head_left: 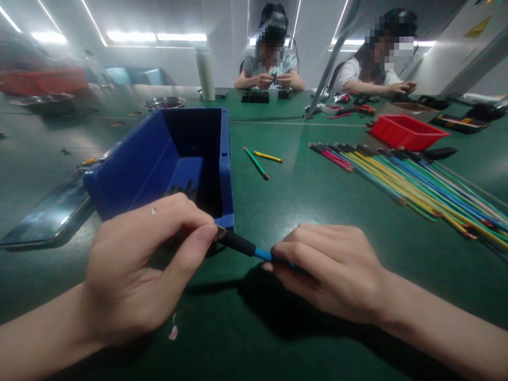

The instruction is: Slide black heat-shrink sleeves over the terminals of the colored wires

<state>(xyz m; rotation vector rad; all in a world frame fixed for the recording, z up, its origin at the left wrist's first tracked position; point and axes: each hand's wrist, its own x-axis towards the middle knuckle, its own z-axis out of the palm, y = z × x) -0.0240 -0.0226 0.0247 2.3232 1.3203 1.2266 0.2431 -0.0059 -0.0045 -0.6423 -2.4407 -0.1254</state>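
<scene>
A blue cable (262, 254) with a black sleeve (238, 242) over its end is stretched between my hands, above the green table. My left hand (146, 270) pinches the metal lug (220, 231) at the sleeved end between thumb and forefinger. Around the blue part, the fingers of my right hand (329, 270) are closed, hiding the rest of the cable. Just behind my left hand stands a blue bin (130, 169) with black pieces (184, 189) in it. Beyond my hands lie a short green cable (256, 163) and a short yellow cable (268, 156).
On the right lies a row of coloured cables (397, 180), with a red tray (410, 132) behind it. A phone-like slab (51, 211) rests left of the bin. Metal bowls (163, 103) and a pale bottle (205, 74) stand farther back. Two people (272, 66) sit across the table.
</scene>
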